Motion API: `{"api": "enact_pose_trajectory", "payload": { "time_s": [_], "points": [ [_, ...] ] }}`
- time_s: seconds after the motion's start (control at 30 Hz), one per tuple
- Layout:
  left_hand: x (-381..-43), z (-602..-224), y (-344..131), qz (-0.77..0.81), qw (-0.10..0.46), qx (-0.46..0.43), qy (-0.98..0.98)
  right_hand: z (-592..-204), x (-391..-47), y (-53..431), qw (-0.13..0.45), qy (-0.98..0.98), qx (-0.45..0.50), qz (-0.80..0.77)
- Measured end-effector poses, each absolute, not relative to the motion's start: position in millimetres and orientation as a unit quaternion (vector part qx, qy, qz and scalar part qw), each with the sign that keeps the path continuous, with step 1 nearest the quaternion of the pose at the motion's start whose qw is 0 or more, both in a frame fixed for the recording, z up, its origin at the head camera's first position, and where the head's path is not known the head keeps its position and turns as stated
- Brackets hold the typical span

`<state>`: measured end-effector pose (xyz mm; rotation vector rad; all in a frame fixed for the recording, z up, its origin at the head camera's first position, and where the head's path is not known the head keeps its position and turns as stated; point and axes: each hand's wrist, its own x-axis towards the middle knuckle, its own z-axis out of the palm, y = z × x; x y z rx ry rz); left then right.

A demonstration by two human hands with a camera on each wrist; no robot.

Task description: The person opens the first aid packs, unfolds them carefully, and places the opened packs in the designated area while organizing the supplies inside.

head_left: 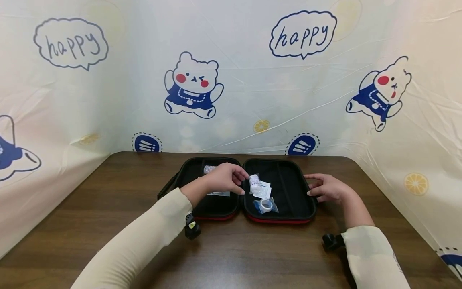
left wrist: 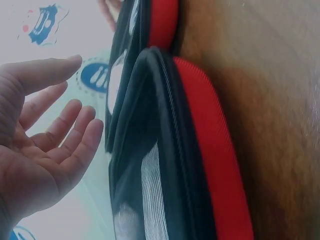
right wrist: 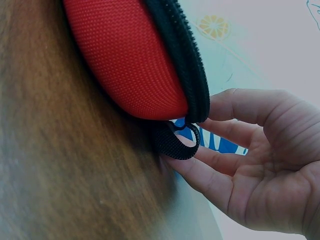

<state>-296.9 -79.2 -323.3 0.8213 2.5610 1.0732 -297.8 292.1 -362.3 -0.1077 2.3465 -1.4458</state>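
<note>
A black zip case with a red outer shell (right wrist: 125, 55) lies unfolded on the table, its two halves side by side. My left hand (head_left: 225, 177) hovers above the middle hinge, fingers loosely bent and nothing held. In the case's right half (head_left: 288, 192) are a small white bottle (head_left: 254, 184), white packets (head_left: 264, 191) and a roll of white tape (head_left: 266, 206) in a clear-and-blue wrapper. My right hand (head_left: 330, 188) rests against that half's right edge, fingers spread and fairly straight, beside a black strap loop (right wrist: 190, 145). Partly behind my left hand sits another bottle-like item (head_left: 209, 169).
The brown wooden table (head_left: 231, 257) extends around the case. A pale printed curtain (head_left: 238, 80) with bears and "happy" bubbles stands behind the table and along both sides. In the left half, a whitish flat packet (head_left: 220, 194) lies beneath my left forearm.
</note>
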Motion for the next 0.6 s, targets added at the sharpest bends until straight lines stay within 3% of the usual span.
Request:
{"api": "enact_pose_trajectory", "payload": {
  "time_s": [0.6],
  "points": [
    [-276.8, -332.9, -30.0, 0.274, 0.137, 0.361, 0.881, -361.7, -297.2, 291.2, 0.190, 0.836, -0.038, -0.514]
  ]
}}
